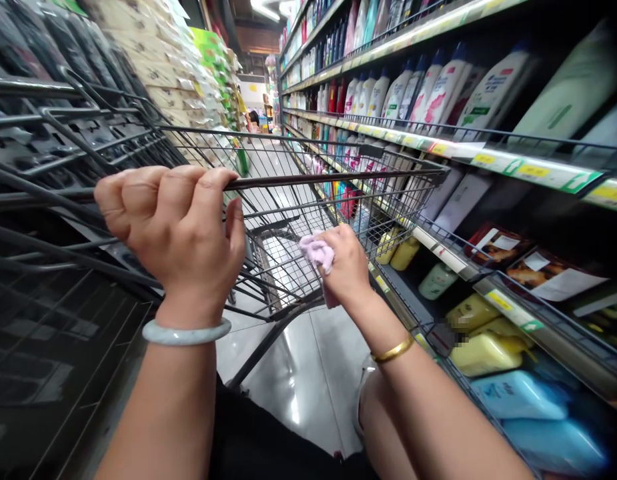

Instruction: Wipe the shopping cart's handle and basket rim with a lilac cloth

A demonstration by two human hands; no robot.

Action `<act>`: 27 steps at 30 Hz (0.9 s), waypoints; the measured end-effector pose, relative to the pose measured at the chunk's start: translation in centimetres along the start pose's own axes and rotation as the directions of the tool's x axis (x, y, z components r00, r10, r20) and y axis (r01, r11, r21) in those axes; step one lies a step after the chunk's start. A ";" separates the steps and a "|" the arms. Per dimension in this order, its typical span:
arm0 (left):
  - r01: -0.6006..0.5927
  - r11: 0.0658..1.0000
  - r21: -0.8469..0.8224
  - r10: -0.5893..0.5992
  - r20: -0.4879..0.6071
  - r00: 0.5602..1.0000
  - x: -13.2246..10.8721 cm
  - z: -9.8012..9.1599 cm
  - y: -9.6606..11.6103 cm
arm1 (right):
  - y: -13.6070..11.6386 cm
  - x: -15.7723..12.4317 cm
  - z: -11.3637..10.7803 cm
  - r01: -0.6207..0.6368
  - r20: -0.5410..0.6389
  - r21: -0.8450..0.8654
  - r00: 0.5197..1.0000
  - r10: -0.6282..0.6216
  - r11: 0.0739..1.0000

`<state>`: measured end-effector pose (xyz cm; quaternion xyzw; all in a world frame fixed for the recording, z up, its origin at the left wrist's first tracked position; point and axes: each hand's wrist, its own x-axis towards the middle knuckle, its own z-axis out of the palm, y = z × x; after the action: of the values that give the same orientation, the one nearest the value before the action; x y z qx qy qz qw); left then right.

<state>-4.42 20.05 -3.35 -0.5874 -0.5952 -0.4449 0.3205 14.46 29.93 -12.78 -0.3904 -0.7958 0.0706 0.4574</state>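
Observation:
My left hand (175, 220), with a pale bangle at its wrist, is wrapped over the dark metal rim of a shopping cart (288, 180). Bunched in my closed right hand (347, 260) is a light pink cloth (317, 251). That hand is in front of the cart's wire side, below the rim; whether it touches the wires I cannot tell. Between the wires the cart's basket shows the floor through its mesh.
Shelves with shampoo bottles (441, 90) line the right side, with a price rail (513, 163) along their edge. Yellow and blue bottles (521, 395) lie low at right. Packaged goods (163, 73) and a dark wire rack (33, 123) stand at left. A tiled floor (288, 367) runs below.

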 end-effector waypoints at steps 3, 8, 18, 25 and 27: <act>0.015 1.000 -0.007 -0.015 0.015 1.000 0.0 0.0 0.0 | -2.0 -1.3 1.1 0.087 0.101 -0.024 0.991 -0.084 0.996; -0.012 0.992 0.123 0.014 -0.023 1.000 -0.1 0.2 -0.2 | -4.7 -3.2 2.8 0.285 0.307 -0.030 0.915 -0.263 0.958; -0.015 0.998 0.066 0.016 -0.011 1.000 0.0 0.2 -0.1 | -0.4 -0.8 -0.5 -0.023 0.099 -0.094 0.995 0.032 0.995; -0.049 0.997 0.066 0.051 -0.030 0.998 -0.1 0.3 -0.4 | -3.3 -2.9 1.9 0.199 0.378 -0.080 0.913 -0.155 0.977; -0.027 0.998 0.051 0.029 -0.032 0.999 0.0 0.3 -0.3 | -1.9 -2.0 0.9 0.140 0.345 -0.091 0.933 -0.101 0.986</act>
<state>-4.66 20.36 -3.57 -0.5798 -0.5927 -0.4349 0.3513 13.28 27.48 -13.73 -0.3485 -0.8878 0.0628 0.2939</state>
